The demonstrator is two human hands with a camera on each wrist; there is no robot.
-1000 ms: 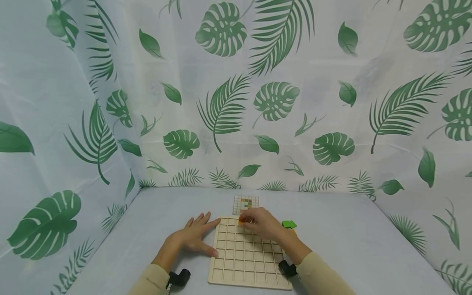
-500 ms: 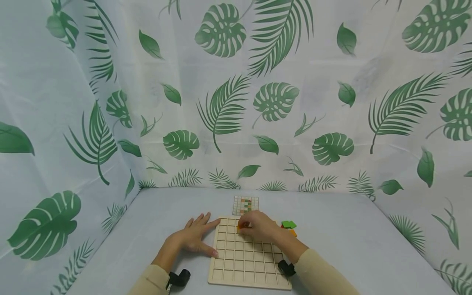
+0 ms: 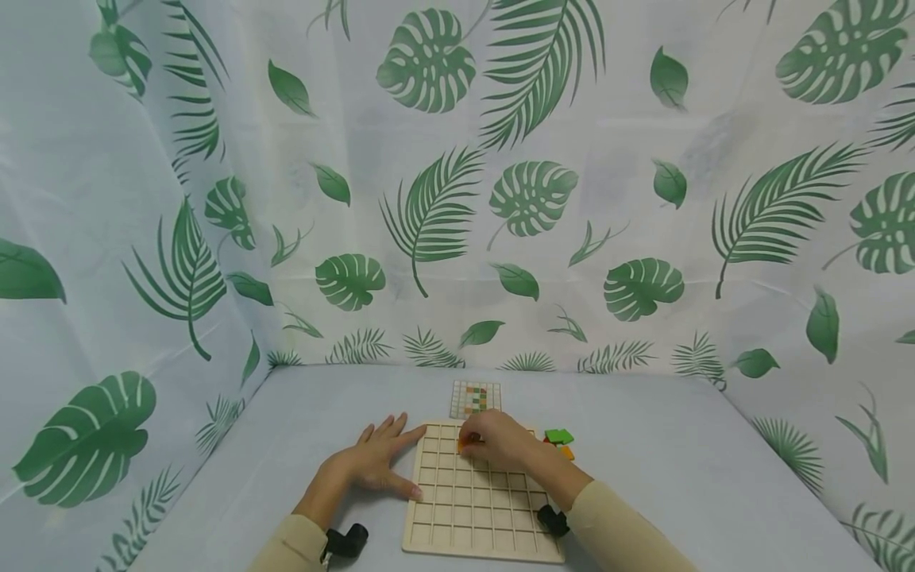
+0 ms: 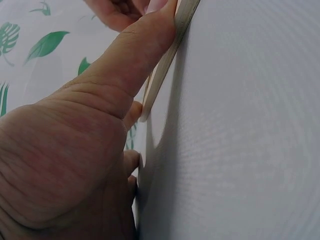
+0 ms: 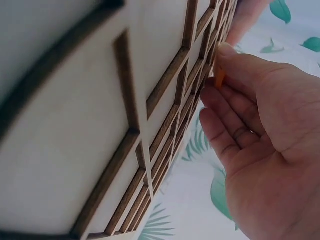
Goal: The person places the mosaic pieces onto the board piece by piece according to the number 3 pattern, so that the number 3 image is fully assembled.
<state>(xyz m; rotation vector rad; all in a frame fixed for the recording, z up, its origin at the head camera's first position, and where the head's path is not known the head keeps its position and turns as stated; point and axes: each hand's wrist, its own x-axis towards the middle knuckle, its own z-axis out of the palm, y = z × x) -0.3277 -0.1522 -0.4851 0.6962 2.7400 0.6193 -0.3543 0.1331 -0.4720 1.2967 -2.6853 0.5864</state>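
A pale wooden grid board [image 3: 463, 516] lies on the table, its cells edged by raised strips. My left hand [image 3: 375, 461] rests at its left side, fingers spread, thumb and a fingertip touching the edge; the left wrist view shows the thumb on the board's rim [image 4: 167, 65]. Over the upper part of the board, my right hand [image 3: 500, 438] pinches an orange piece [image 3: 461, 447] between thumb and fingers. In the right wrist view the orange piece [image 5: 219, 75] stands on edge against the grid, held by the right hand [image 5: 270, 110].
Behind the board lies a small printed grid card [image 3: 475, 397] with coloured squares. Green pieces [image 3: 559, 436], an orange piece [image 3: 567, 453] and a bit of red sit right of the board, beside my right forearm. Leaf-patterned cloth hangs around the table.
My right hand has moved slightly toward me and to the left with the orange piece, uncovering more of the card and some red beside the green pieces. The left hand has stayed in place.
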